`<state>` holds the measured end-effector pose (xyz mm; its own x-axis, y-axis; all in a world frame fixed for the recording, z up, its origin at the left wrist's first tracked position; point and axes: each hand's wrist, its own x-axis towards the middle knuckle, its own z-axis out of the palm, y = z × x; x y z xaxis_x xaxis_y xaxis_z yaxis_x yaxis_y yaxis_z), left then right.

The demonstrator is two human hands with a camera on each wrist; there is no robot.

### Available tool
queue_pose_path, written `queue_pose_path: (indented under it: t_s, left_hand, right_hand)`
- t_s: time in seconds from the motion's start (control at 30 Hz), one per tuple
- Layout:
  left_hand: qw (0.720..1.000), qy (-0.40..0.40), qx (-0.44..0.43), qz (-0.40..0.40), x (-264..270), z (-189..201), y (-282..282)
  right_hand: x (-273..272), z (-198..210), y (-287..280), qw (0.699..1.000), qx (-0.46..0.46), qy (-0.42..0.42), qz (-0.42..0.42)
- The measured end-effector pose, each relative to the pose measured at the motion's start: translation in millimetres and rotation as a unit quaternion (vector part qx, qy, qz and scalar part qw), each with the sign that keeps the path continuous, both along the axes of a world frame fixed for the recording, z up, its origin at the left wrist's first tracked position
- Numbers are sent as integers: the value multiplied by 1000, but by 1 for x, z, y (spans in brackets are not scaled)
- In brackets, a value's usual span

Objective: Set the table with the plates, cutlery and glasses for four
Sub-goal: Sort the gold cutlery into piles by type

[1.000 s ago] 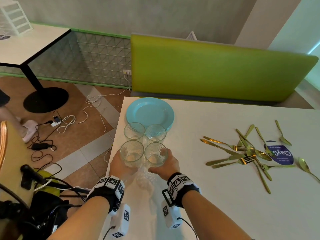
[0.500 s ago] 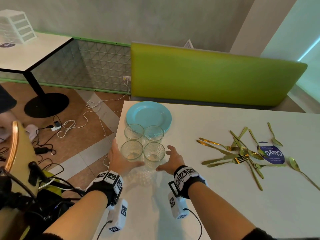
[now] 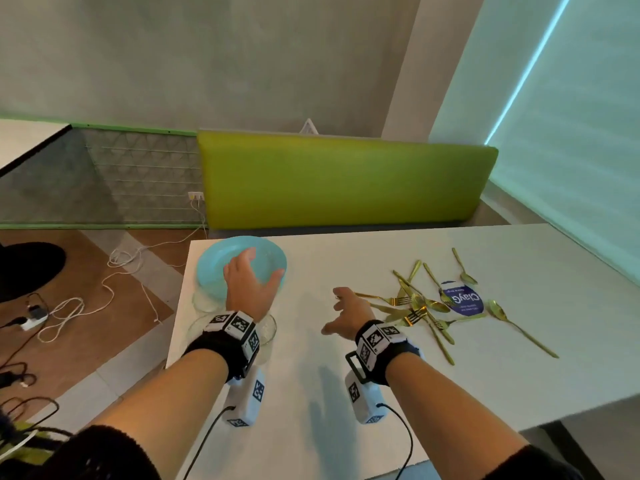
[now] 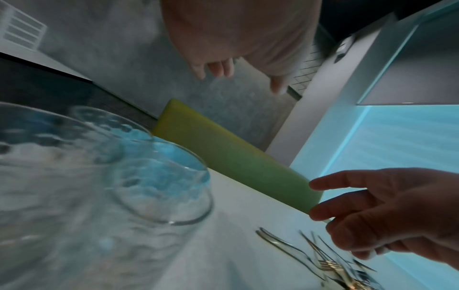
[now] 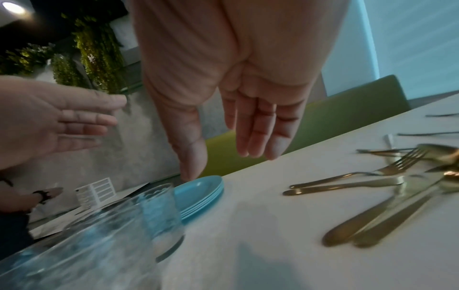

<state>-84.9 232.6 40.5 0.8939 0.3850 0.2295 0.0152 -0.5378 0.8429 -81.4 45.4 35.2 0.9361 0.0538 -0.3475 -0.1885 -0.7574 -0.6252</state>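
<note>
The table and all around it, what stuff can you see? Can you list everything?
Table: one, white, under everything.
Plates: a stack, about four, light blue, far left corner of the table.
Glasses: clear, bunched just in front of the plates; partly hidden by the left arm, so no sure count.
Cutlery: a loose heap of forks, spoons and knives, gold, right part of the table.
Sticker: one, dark blue, round, under the cutlery.
Bench back: one, lime green, behind the table.
Cables: several, white and black, on the floor to the left.
Left hand: fingers open, above the plates.
Right hand: fingers open, beside the cutlery, holding nothing.
</note>
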Motion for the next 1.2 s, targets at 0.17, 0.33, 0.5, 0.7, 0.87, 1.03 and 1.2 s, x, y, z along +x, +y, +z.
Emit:
queue_pose_path:
  t_s: [0.17,0.33,0.5,0.7,0.87,1.03,1.2]
  left_hand:
    - [997,-1,24,-78,30,-3,-61]
    - [981,94,36,-163,65,-21,-122]
    - [953,198,90,-211,110,-46,-165]
    - [898,300,190,-258,149,-85,-198]
    - [860,319,263,-300,160,-107,-221]
    - [833,279,346,-331,164,-117,-237]
    - [823,237,396,-332,164,-119,-236]
  right_hand:
    - [6,2,-66,998,-38,4,-55]
    - [20,-10,-135,991,-84,23,-100]
    - [50,-21,-198,985,-96,26,-144]
    - [87,-34,-252,983,-90,35,-158]
    - [104,-46,-271,984,-71,40,-161]
    - [108,-54,-270,986,-49,34,-153]
    - [107,-62,-261,988,-44,28,-146]
